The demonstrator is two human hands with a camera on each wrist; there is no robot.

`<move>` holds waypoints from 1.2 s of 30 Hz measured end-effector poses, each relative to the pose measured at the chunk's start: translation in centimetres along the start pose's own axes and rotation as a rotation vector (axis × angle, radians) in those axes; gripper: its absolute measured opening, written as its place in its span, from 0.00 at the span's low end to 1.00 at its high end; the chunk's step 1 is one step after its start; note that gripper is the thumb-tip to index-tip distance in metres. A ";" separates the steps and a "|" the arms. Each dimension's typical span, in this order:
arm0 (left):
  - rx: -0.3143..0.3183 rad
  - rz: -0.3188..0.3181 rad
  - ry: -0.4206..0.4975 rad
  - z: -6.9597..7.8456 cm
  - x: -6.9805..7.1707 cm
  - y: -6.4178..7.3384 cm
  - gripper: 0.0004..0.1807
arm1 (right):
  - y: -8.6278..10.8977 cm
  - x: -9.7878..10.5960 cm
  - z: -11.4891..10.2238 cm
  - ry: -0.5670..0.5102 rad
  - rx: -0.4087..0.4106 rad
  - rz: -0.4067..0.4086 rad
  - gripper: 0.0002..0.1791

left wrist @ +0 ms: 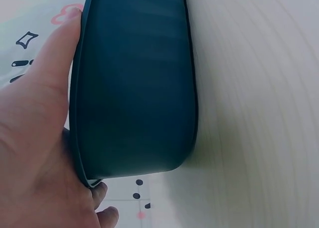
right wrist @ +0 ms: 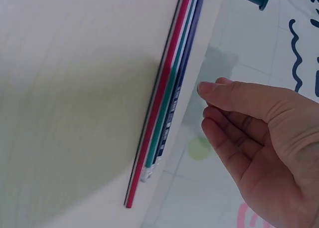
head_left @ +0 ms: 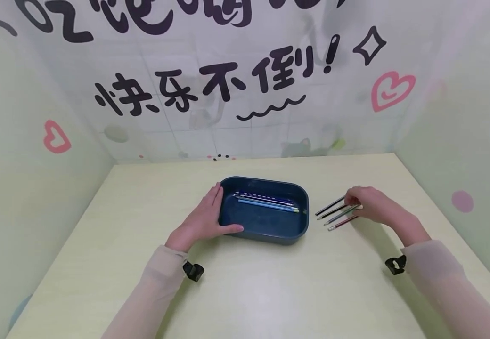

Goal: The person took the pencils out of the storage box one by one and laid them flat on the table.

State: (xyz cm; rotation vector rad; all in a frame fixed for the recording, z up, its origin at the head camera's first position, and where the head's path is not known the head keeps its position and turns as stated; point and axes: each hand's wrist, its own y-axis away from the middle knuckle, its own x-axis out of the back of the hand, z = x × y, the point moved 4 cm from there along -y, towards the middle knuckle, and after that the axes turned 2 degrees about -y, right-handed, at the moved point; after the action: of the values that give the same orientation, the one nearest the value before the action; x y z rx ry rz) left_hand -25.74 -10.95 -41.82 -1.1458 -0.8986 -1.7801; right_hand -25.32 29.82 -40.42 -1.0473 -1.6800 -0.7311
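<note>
A dark blue rectangular box (head_left: 264, 229) stands on the table. Several pencils (head_left: 266, 204), blue and dark, lie inside it along the far half. My left hand (head_left: 204, 214) holds the box by its left end, thumb over the near rim and fingers along the left side; in the left wrist view its fingertips pass behind the corner. Right of the box, several more pencils (right wrist: 162, 98) lie side by side on the table, among them a red, a green and a dark one. Just above them is my right hand (right wrist: 254, 133), fingers bent, thumb near the fingertips, holding nothing.
The pale wooden table (head_left: 245, 292) ends at a back wall (head_left: 177, 136) with dark lettering and drawings. Side walls (head_left: 461, 141) rise at the left and right. A black band mount (head_left: 193, 271) sits on each wrist.
</note>
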 end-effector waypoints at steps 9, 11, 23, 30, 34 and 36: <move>-0.021 0.006 -0.029 0.3 0.2 -0.3 0.69 | -1.7 1.4 -2.7 -0.007 -0.008 0.019 0.11; -0.028 0.003 -0.031 0.4 0.4 -0.5 0.69 | -2.1 1.8 -3.3 -0.005 -0.014 0.032 0.12; 0.000 -0.002 -0.039 -0.4 -0.1 0.5 0.70 | -4.7 0.2 -7.1 -0.059 0.001 0.042 0.13; -0.009 0.019 -0.039 -0.6 -0.1 0.3 0.70 | -6.3 -0.4 -9.0 -0.083 0.033 0.055 0.14; -0.013 0.012 -0.047 -0.6 -0.2 0.1 0.70 | -6.9 -0.8 -9.9 -0.101 0.048 0.036 0.14; -0.008 0.012 -0.045 -0.7 -0.3 0.2 0.70 | -7.2 -1.2 -10.3 -0.114 0.044 0.024 0.14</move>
State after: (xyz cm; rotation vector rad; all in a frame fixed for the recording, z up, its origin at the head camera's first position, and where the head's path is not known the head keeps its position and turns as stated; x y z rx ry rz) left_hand -25.73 -11.52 -42.29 -1.1982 -0.9101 -1.7557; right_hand -27.29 17.53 -38.06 -1.0939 -1.7699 -0.6264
